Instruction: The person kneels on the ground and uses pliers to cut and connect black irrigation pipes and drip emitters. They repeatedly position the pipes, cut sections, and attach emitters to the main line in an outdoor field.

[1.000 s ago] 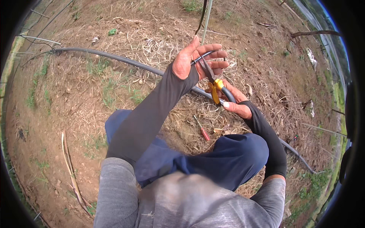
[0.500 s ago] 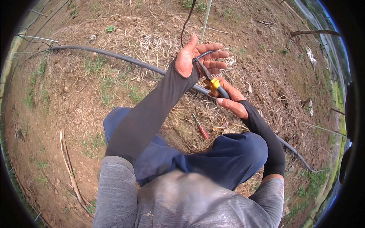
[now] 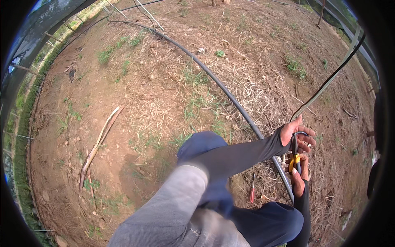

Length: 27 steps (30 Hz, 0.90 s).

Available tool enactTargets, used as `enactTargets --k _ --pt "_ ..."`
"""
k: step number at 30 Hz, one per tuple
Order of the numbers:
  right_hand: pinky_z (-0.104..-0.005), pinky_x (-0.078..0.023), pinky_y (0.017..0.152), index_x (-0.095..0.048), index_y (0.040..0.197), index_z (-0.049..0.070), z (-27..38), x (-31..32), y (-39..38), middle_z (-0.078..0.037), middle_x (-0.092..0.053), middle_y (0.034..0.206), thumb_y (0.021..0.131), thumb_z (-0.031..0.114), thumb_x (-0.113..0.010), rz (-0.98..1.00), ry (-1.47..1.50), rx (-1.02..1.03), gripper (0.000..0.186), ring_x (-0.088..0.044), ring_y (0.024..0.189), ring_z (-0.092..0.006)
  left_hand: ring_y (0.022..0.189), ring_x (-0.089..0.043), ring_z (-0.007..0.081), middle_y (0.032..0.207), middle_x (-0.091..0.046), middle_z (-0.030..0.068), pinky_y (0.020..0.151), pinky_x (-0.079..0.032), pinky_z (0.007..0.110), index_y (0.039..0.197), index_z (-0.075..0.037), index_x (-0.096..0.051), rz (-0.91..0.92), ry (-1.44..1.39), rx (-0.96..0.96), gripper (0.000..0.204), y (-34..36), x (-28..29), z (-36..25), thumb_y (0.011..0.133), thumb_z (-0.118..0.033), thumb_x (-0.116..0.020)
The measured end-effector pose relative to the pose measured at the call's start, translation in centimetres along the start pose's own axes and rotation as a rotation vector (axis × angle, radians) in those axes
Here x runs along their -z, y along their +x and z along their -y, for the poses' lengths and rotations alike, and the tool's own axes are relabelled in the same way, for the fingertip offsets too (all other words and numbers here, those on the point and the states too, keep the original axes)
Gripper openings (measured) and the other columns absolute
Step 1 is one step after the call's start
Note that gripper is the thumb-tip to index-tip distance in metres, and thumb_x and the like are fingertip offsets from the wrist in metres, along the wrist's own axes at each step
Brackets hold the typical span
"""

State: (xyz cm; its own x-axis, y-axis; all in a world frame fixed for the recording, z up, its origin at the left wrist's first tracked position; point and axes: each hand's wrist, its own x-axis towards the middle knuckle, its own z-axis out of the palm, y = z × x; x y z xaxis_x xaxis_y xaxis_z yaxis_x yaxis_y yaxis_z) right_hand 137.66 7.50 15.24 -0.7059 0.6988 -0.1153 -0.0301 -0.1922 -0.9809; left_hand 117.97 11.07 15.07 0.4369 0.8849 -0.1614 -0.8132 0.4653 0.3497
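My left hand (image 3: 303, 138) is palm up at the right, its fingers stretched out and apart. Across its palm lies a short piece of thin dark tube or cable (image 3: 303, 133); what fixes it there is unclear. My right hand (image 3: 299, 176), just below, is closed around pliers (image 3: 295, 161) with yellow and black handles. The pliers' jaws point up into the left palm and meet the thin piece; whether they clamp it is too small to tell. A screwdriver (image 3: 252, 194) with a red handle lies on the ground left of my right hand.
A thick grey hose (image 3: 230, 96) curves over the ground and passes under my left forearm. Beyond my left hand a black line (image 3: 325, 84) and a pale strand rise to the upper right. A split dry stick (image 3: 95, 150) lies at the left, and dry grass (image 3: 255, 96) covers the soil.
The view has swung left, so my hands, the hose and the screwdriver appear farther right and lower. The pliers stay in my right hand, jaws at the left palm.
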Motion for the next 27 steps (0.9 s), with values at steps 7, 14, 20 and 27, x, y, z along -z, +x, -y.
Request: enactTargets --k 7,14,20,27 --pt "-0.0273 -0.042 0.08 -0.039 0.13 0.0 1.0 -0.2 -0.5 -0.009 -0.052 0.107 0.079 0.034 -0.064 0.039 0.119 -0.133 0.066 -0.052 0.095 -0.0161 0.073 -0.066 0.03 0.102 -0.065 0.0201 0.068 -0.051 0.041 0.116 0.0 -0.058 0.007 0.071 0.051 0.075 0.0 -0.6 0.5 0.094 -0.064 -0.024" --pt "-0.0264 -0.038 0.074 -0.048 0.116 0.002 0.7 0.3 -1.0 -0.001 -0.051 0.092 0.079 0.031 -0.066 0.034 -0.081 -0.195 0.051 -0.047 0.082 -0.013 0.081 -0.067 0.0311 0.101 -0.065 0.0221 0.07 -0.05 0.04 0.118 0.001 -0.056 0.067 0.095 0.105 0.083 0.4 0.1 1.7 0.09 -0.07 -0.024" --pt "-0.0289 -0.037 0.084 -0.045 0.121 0.001 0.0 1.0 -0.9 -0.002 -0.05 0.099 0.081 0.029 -0.063 0.081 -0.308 -0.158 0.052 -0.045 0.09 -0.0152 0.083 -0.068 0.0332 0.097 -0.066 0.0225 0.072 -0.052 0.042 0.121 0.001 -0.053 0.052 0.083 0.151 0.084 0.9 0.7 2.2 0.089 -0.071 -0.025" --pt "-0.0246 -0.032 0.059 -0.042 0.127 0.001 0.3 -0.2 -0.8 0.001 -0.042 0.078 0.081 0.031 -0.065 0.005 -0.38 -0.079 0.06 -0.039 0.068 -0.0096 0.083 -0.068 0.0339 0.095 -0.065 0.0248 0.068 -0.055 0.041 0.133 -0.004 -0.044 0.029 0.072 0.117 0.084 0.9 1.5 2.7 0.087 -0.073 -0.029"
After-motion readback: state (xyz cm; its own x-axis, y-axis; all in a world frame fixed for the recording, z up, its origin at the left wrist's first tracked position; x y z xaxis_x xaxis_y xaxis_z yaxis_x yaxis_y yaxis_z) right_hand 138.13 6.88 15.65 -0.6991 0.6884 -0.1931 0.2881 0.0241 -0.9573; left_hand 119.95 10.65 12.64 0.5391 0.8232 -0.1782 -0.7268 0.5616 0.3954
